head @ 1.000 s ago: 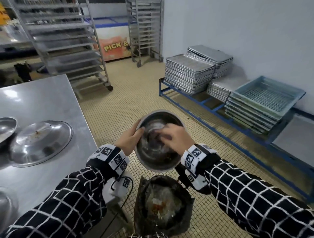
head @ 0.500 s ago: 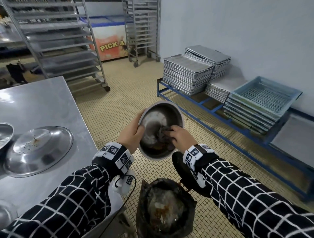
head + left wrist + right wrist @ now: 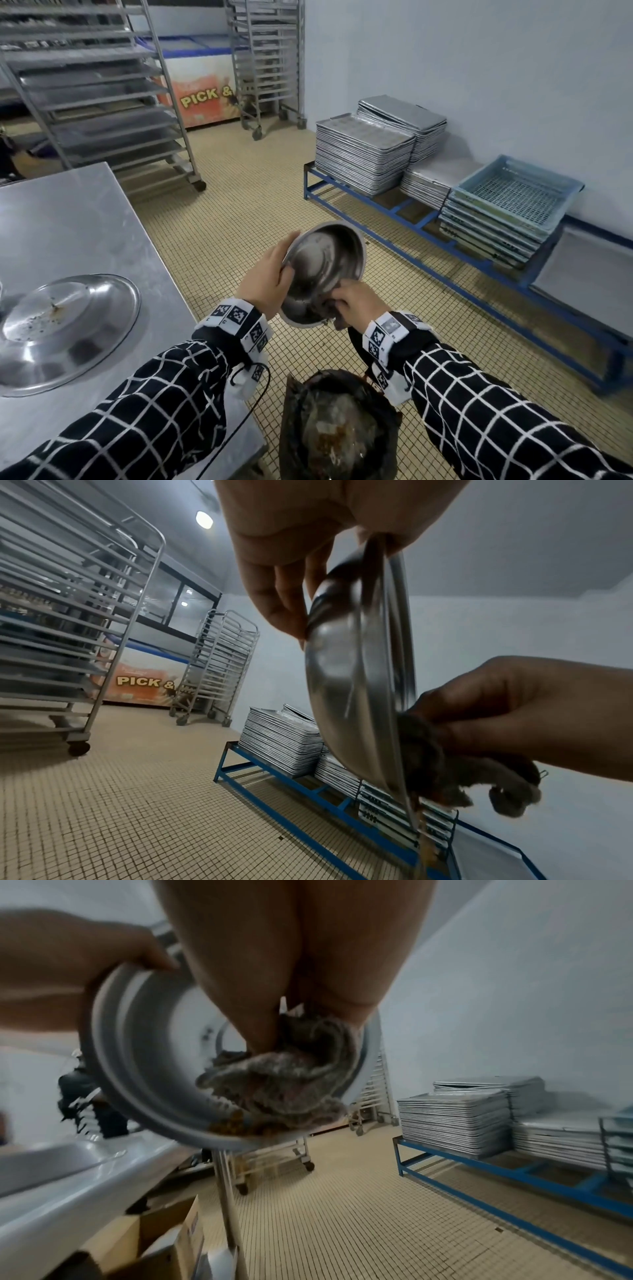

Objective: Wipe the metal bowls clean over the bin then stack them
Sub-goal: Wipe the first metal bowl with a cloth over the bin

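Observation:
A metal bowl (image 3: 325,263) is tilted steeply toward me above a black-lined bin (image 3: 339,428) on the floor. My left hand (image 3: 270,277) grips the bowl's left rim, thumb inside, fingers behind (image 3: 274,593). My right hand (image 3: 356,303) pinches a grey-brown cloth (image 3: 291,1074) at the bowl's lower rim. Brown crumbs (image 3: 236,1125) sit at that lower edge of the bowl (image 3: 147,1047). In the left wrist view the bowl (image 3: 352,685) shows edge-on, with the cloth (image 3: 441,772) hanging off its bottom.
A steel table (image 3: 68,219) at my left carries an upturned dirty metal dish (image 3: 65,325). Stacked baking trays (image 3: 363,154) and blue crates (image 3: 507,205) lie on a low blue rack (image 3: 428,270) at the right. Wheeled tray racks (image 3: 99,92) stand behind. Cardboard boxes (image 3: 164,1240) sit under the table.
The bowl has tipped more upright and risen slightly. My right hand has drawn the cloth from the bowl's middle down to its lower rim.

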Available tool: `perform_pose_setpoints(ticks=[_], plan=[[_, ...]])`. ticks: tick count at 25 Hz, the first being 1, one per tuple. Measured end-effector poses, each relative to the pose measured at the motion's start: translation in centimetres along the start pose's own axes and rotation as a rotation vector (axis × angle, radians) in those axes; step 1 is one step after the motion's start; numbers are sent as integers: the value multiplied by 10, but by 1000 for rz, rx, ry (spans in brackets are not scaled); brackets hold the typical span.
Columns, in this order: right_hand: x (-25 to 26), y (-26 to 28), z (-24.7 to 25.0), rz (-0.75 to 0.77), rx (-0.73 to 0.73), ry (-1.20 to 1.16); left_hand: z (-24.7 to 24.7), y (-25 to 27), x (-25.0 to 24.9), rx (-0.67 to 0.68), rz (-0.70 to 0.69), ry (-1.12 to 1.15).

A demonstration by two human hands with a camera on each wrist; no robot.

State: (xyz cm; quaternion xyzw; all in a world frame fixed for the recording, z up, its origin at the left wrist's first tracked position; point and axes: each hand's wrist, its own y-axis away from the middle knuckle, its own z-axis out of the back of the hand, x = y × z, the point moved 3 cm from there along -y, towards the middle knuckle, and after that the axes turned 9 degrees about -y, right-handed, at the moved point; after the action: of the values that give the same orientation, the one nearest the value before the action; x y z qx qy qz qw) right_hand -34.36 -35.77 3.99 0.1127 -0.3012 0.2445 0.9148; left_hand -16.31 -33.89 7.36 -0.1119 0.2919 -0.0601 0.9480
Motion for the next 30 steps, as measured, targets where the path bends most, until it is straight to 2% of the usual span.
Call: perform_pose_setpoints(ticks=[4,7,9,13,15,17,22,24,28,30], plan=[[3,-10,30,36,-400,-203,0,-8,9,-30,55,33],[16,-30,47,98,-504,-260,4,-12,4,-40,46,54],[28,-42,48,121,-429,-223,7,-14,-4,-41,15,91],[38,-46,20,225,-97,-73,14,-21,-10,-86,16,128],[30,-42,8,194,29,-169,18,-24,-10,-95,-5,113],[18,-38,6,125,69,-273,20,-25,-11,-86,-15,82],[-3,-22,13,127,216,-94,17,-24,-18,-66,23,9],[-10,-17,19,133,148,-88,17,-23,-16,-73,64,29],[-8,-16,55,49,-302,-551,17,-22,-10,-102,123,149],[-2,-29,69,72,-442,-475,17,-21,-14,-90,143,204]])
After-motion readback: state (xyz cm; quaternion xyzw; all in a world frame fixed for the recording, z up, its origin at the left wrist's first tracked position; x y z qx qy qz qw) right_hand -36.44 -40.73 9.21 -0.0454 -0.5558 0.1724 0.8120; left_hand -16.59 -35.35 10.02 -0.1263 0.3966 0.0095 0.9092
